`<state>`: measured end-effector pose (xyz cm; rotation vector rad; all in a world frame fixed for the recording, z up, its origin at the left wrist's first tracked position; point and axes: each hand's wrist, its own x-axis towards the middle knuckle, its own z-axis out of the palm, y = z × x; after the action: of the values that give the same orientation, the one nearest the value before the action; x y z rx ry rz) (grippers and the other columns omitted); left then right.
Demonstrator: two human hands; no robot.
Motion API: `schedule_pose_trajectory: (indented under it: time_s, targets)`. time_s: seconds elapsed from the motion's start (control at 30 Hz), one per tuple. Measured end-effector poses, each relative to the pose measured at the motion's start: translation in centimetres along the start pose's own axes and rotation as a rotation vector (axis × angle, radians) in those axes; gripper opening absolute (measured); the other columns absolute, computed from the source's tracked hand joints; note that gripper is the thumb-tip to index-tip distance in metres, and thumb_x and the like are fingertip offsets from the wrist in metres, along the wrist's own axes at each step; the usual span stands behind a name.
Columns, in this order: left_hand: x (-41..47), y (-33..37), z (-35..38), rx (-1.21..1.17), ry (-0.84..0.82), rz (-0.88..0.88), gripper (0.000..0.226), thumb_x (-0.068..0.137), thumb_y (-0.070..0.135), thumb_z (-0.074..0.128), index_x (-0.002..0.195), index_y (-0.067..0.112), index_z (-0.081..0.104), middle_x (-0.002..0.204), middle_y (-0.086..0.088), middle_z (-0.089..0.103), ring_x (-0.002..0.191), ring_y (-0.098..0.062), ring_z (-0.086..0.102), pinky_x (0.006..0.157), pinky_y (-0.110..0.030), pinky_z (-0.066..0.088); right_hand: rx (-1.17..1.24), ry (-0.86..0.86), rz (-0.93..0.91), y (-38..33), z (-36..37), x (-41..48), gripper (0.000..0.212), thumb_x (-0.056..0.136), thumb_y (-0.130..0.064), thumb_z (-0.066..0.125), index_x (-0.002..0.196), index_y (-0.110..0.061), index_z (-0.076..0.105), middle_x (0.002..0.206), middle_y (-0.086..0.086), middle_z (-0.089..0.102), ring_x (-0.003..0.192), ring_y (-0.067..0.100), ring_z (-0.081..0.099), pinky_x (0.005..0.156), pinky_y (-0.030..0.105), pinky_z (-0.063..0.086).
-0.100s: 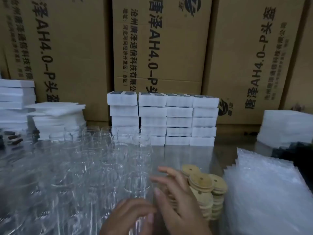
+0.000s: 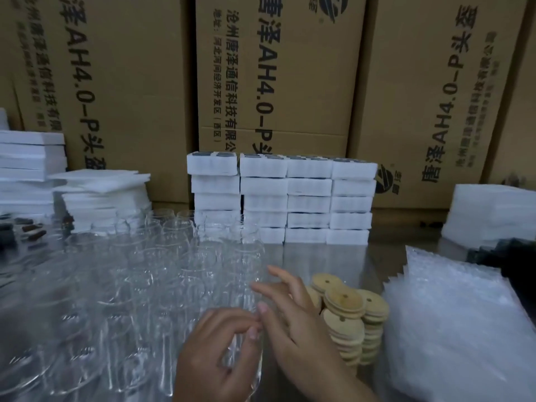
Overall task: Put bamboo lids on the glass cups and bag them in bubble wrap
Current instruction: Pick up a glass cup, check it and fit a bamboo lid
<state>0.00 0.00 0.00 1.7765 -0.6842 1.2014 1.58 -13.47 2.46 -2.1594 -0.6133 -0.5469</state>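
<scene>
Head view: L hand (image 2: pixel 208 355) sits low centre, fingers curled round a cup (image 2: pixel 246 369) at the near edge of the crowded cups (image 2: pixel 130 285); no lid on it that I can see. R hand (image 2: pixel 293 314) is just beside it, fingers straight and spread, holding nothing; can't tell if its tips touch the glass. Lids (image 2: pixel 345 309) stand in stacks right behind the R hand; bags (image 2: pixel 452 329) are piled at the right of the table (image 2: pixel 319 256); foam blocks (image 2: pixel 290 198) at the back, cartons (image 2: pixel 130 82) behind them.

Risks, as I judge them: cups stand packed close, so lifting one at a tilt could knock its neighbours; clear glass in dim light makes the grip easy to misjudge; lid stacks look uneven, so a brush from the R wrist could topple them; a lid set skew may slip off.

Writing: cartons read "唐泽AH4.0-P头盔"; a smaller line reads "沧州唐泽通信科技有限公", cut off by the foam; a round logo; the address line is too small to read.
</scene>
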Motion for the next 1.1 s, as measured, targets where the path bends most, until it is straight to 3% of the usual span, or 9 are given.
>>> schedule_pose_trajectory:
  time_s: [0.1,0.27,0.37,0.53,0.6,0.7,0.83,0.97,1.1]
  targets:
    - [0.2,-0.7,0.4,0.026,0.055,0.064,0.023,0.082,0.019,0.055,0.07,0.01,0.073,0.078,0.013,0.066,0.078,-0.006,0.058,0.073,-0.018,0.044,-0.049,-0.071,-0.003,0.7,0.7,0.1,0.035,0.098,-0.045,0.038,0.127,-0.039,0.055,0.145,-0.026,0.022,0.128,-0.012,0.031,0.103,0.006,0.024]
    - [-0.3,-1.2,0.3,-0.024,0.107,-0.002,0.019,0.084,0.02,0.053,0.077,0.019,0.071,0.089,0.017,0.059,0.086,-0.005,0.056,0.079,-0.015,0.041,-0.009,-0.124,-0.006,1.6,1.1,-0.9,0.024,0.083,-0.058,0.055,0.098,-0.042,0.043,0.138,-0.038,0.02,0.126,-0.027,0.019,0.092,-0.006,0.016]
    - [-0.5,-0.8,0.6,-0.088,0.088,-0.011,0.014,0.084,0.021,0.052,0.085,0.029,0.065,0.091,0.016,0.058,0.089,-0.007,0.057,0.081,-0.017,0.043,0.008,-0.053,-0.012,1.8,1.0,-1.6,0.032,0.078,-0.062,0.057,0.089,-0.039,0.037,0.134,-0.026,0.035,0.123,-0.023,0.028,0.092,-0.001,0.023]
    - [0.5,0.5,1.2,-0.16,0.043,0.0,0.014,0.085,0.022,0.053,0.087,0.029,0.065,0.093,0.015,0.06,0.091,-0.008,0.059,0.082,-0.02,0.045,0.079,0.099,0.005,1.5,-0.5,-2.1,0.036,0.073,-0.062,0.059,0.081,-0.03,0.045,0.119,-0.012,0.053,0.123,-0.012,0.04,0.09,0.014,0.038]
    - [1.5,1.1,1.6,-0.195,0.034,0.038,0.015,0.085,0.022,0.053,0.091,0.03,0.064,0.096,0.016,0.06,0.094,-0.008,0.059,0.083,-0.02,0.044,0.112,0.146,0.011,0.9,-1.7,-1.8,0.033,0.07,-0.058,0.062,0.078,-0.031,0.045,0.119,-0.014,0.055,0.127,-0.011,0.039,0.09,0.019,0.044]
    - [3.0,1.9,2.7,-0.242,0.041,0.09,0.032,0.082,0.025,0.055,0.114,0.023,0.056,0.11,0.011,0.059,0.104,-0.01,0.056,0.084,-0.023,0.043,0.248,0.174,0.064,-0.3,-4.2,-1.0,0.038,0.065,-0.062,0.072,0.075,-0.036,0.047,0.122,-0.029,0.052,0.123,-0.003,0.048,0.089,0.028,0.052]
    - [4.6,2.2,5.0,-0.248,0.045,0.104,0.065,0.076,0.03,0.065,0.134,0.019,0.039,0.133,0.002,0.047,0.125,-0.015,0.046,0.102,-0.029,0.039,0.299,0.225,0.085,-1.4,-8.0,0.9,0.041,0.058,-0.061,0.07,0.076,-0.031,0.05,0.13,-0.021,0.054,0.117,0.007,0.058,0.09,0.033,0.053]
    - [5.6,1.7,7.1,-0.291,-0.002,-0.061,0.074,0.072,0.041,0.07,0.137,0.037,0.034,0.139,0.015,0.04,0.131,-0.008,0.042,0.107,-0.023,0.034,0.281,0.296,0.029,-1.3,-10.4,2.4,0.041,0.062,-0.051,0.072,0.082,-0.025,0.049,0.134,-0.016,0.052,0.119,0.008,0.057,0.094,0.038,0.051]
    - [6.2,-0.2,9.1,-0.272,-0.174,-0.263,0.084,0.065,0.053,0.078,0.13,0.056,0.024,0.13,0.029,0.04,0.129,0.003,0.039,0.107,-0.026,0.036,0.304,0.355,-0.07,-0.1,-10.6,2.8,0.034,0.071,-0.038,0.082,0.076,-0.039,0.048,0.135,-0.016,0.05,0.123,0.01,0.054,0.099,0.047,0.05]
